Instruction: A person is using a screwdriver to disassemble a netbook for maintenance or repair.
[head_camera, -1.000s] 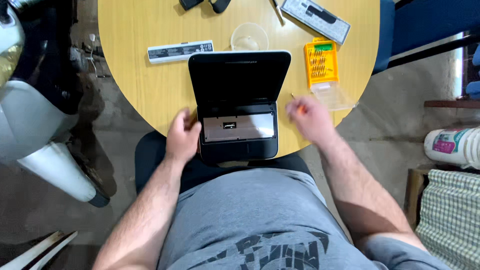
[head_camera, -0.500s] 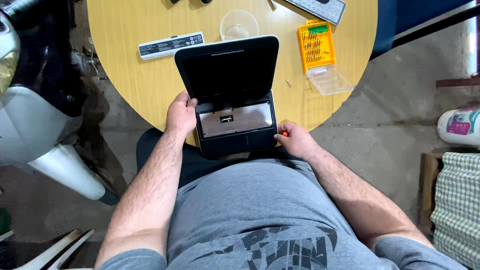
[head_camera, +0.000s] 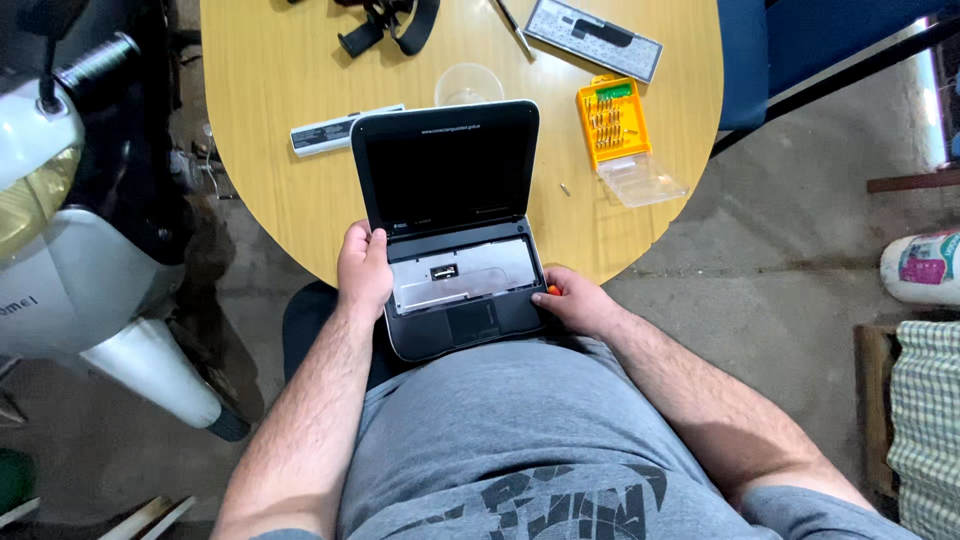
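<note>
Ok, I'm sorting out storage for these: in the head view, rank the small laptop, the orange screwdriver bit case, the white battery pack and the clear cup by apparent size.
1. Small laptop, clearly largest, though also nearest the camera.
2. Orange screwdriver bit case.
3. White battery pack and clear cup: too alike to rank; the laptop lid hides part of the cup.

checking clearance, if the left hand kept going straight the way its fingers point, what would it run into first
The left hand grips the small laptop's left edge, fingers pointing up and away across the table. Straight on it would slide along the raised screen's left side, then probably meet the white battery pack, though depth is hard to judge.
</note>
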